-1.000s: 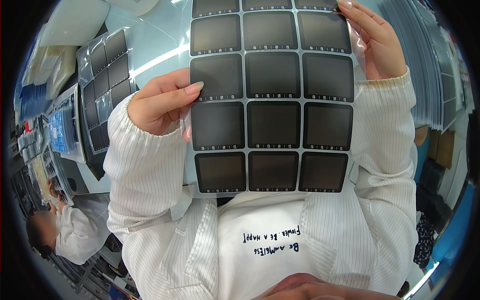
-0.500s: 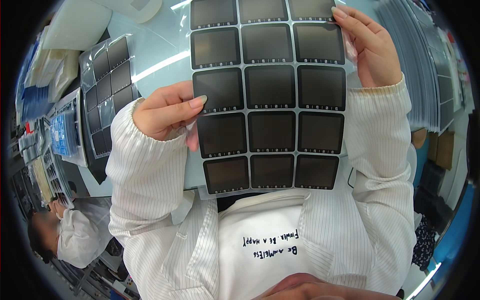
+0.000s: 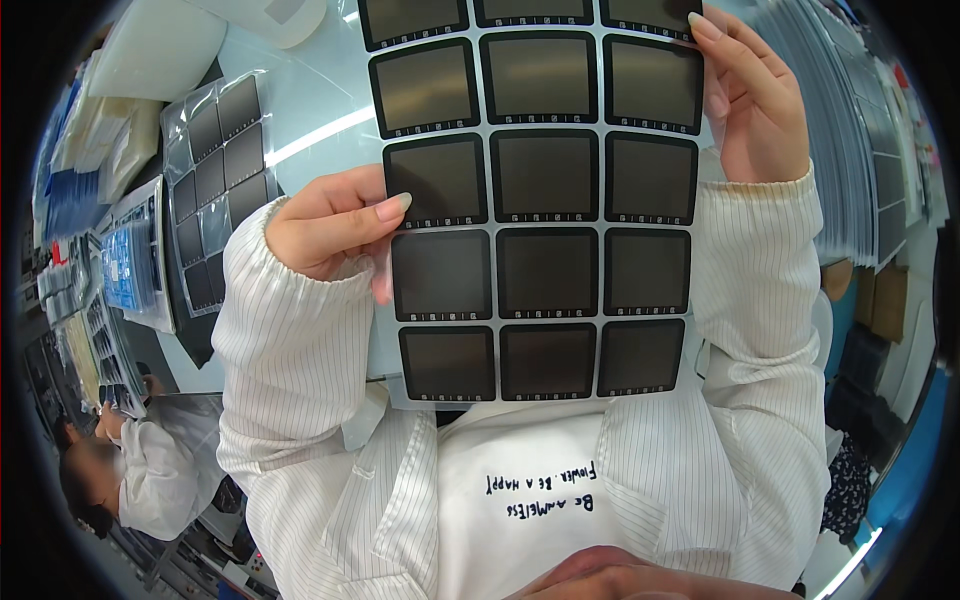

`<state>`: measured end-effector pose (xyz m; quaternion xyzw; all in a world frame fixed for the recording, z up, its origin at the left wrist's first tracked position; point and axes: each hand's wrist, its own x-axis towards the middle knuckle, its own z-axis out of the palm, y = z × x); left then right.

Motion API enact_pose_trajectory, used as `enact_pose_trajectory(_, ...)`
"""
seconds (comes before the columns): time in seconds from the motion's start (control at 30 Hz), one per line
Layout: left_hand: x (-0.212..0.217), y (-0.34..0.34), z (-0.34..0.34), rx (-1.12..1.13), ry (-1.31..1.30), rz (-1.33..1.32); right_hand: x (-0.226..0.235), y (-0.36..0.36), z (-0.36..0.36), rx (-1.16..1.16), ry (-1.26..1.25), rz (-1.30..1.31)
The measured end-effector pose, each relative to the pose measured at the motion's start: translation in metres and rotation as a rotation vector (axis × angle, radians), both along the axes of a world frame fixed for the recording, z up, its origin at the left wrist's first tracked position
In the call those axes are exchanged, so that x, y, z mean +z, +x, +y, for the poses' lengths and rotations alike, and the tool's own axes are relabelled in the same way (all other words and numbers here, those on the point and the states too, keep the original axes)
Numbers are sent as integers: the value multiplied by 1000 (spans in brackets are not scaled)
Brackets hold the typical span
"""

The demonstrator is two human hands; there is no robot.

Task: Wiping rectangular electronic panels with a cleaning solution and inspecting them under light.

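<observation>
Gripping a large sheet of dark panels (image 3: 545, 175), two bare hands are holding it up in front of the chest. The left hand (image 3: 335, 222) is clamping the sheet's left edge, its thumb lying over the lower corner of one panel and its fingers going behind. The right hand (image 3: 755, 95) is pinching the right edge higher up, thumb in front. The sheet is showing rounded rectangles in rows of three, and is running past the top of the view.

Holding it well is probably calling for a light, even grip on the pale margins, with no creasing; the left thumb is risking a smudge where it is touching a panel.

Tiny pale marks are lining each panel's lower edge, too small to read. Black hand-style lettering is appearing upside down on the wearer's white T-shirt (image 3: 520, 540), under a striped white coat (image 3: 285, 400).

Farther out, a pale bench (image 3: 310, 90) is carrying a similar panel sheet (image 3: 208, 172) on the left, a blue-wrapped pack (image 3: 125, 265) beside it, and a tall stack of sheets (image 3: 835, 140) on the right. At far left, a co-worker in white (image 3: 160, 480) is sitting.
</observation>
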<state>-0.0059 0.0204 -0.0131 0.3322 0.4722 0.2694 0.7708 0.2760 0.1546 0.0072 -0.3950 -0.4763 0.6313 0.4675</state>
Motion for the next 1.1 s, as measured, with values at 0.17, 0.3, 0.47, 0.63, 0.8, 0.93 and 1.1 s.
enact_pose_trajectory(0.17,-6,-5,0,-12,11,-39,0,-2,-2,-22,-12,50)
enact_pose_trajectory(0.3,-8,-8,1,-33,38,-56,-3,3,2,37,-11,20)
enact_pose_trajectory(0.47,4,5,1,30,31,-6,-5,1,2,58,-20,11)
enact_pose_trajectory(0.63,-7,4,-6,138,129,67,-9,1,8,2,-29,1)
enact_pose_trajectory(0.8,7,14,-3,138,83,54,-12,-1,11,18,-63,-15)
enact_pose_trajectory(0.93,4,16,-1,125,141,208,-68,4,60,855,195,880)
enact_pose_trajectory(1.1,11,19,-3,81,59,280,-15,-4,12,197,-181,-120)
